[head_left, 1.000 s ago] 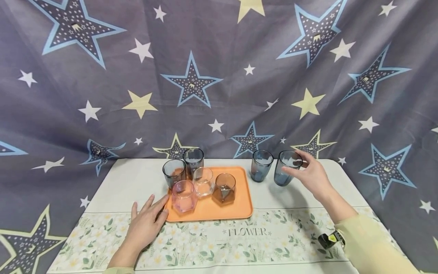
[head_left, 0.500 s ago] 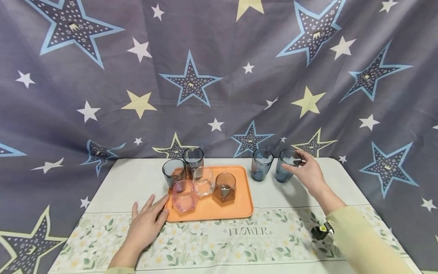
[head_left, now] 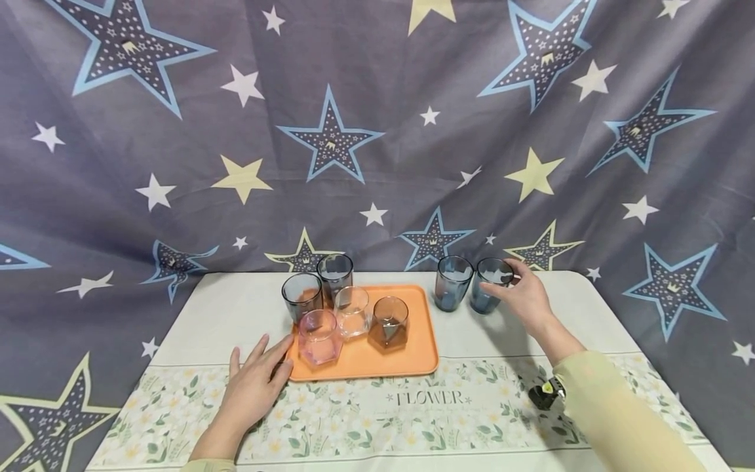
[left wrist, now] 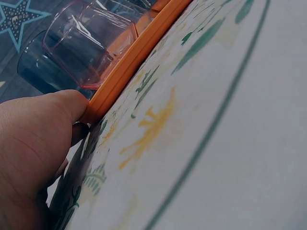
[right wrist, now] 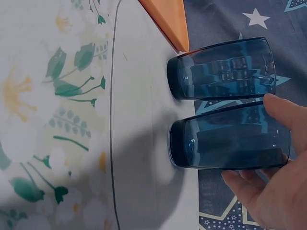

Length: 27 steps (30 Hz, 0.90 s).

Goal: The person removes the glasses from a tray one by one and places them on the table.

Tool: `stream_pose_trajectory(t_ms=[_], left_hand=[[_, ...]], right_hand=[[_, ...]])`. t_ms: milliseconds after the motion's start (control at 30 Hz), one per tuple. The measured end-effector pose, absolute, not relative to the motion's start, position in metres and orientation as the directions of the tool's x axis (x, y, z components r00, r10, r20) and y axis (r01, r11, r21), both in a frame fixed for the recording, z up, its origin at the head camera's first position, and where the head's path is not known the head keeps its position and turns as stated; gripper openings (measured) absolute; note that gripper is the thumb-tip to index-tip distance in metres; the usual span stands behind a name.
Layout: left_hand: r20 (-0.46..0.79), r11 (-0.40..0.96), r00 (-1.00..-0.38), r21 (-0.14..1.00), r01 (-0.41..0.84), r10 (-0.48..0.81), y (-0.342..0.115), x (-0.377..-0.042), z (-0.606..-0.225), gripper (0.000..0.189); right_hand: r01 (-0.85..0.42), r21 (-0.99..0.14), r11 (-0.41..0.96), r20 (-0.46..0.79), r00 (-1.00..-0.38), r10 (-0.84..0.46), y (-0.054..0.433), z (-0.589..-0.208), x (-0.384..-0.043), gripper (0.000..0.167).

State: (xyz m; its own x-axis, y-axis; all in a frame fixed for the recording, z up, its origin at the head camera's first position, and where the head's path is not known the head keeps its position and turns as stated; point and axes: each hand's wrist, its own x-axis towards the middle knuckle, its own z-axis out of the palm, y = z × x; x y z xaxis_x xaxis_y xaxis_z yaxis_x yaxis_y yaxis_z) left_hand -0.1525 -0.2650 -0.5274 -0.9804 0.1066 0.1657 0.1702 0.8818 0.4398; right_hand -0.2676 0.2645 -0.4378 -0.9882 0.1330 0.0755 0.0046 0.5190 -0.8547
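Note:
My right hand grips a blue glass near its rim, thumb on one side and fingers on the other. The glass stands upright close beside a second blue glass. My left hand lies at the left edge of the orange tray, its fingers extended and touching the edge. In the left wrist view the thumb meets the tray corner. On the tray are a pink glass, a clear glass and a brown glass.
Two grey-blue glasses stand at the tray's back left, one in front of the other. A white tablecloth with a floral band covers the table. A starry curtain hangs behind its far edge.
My right hand has moved left with the blue glass, bringing it closer to the other blue glass. The glass was tilted earlier and now stands straighter. My left hand has stayed at the tray.

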Motion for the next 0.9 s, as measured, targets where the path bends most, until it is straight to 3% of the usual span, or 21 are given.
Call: stream_pose_trajectory(t_ms=[900], left_hand=[[0.186, 0.88, -0.976, 0.437, 0.186, 0.114, -0.2644, -0.1491, -0.5261, 0.052]], right_hand=[[-0.008, -0.844, 0.536, 0.081, -0.99, 0.112, 0.2645, -0.4426, -0.2689, 0.095]])
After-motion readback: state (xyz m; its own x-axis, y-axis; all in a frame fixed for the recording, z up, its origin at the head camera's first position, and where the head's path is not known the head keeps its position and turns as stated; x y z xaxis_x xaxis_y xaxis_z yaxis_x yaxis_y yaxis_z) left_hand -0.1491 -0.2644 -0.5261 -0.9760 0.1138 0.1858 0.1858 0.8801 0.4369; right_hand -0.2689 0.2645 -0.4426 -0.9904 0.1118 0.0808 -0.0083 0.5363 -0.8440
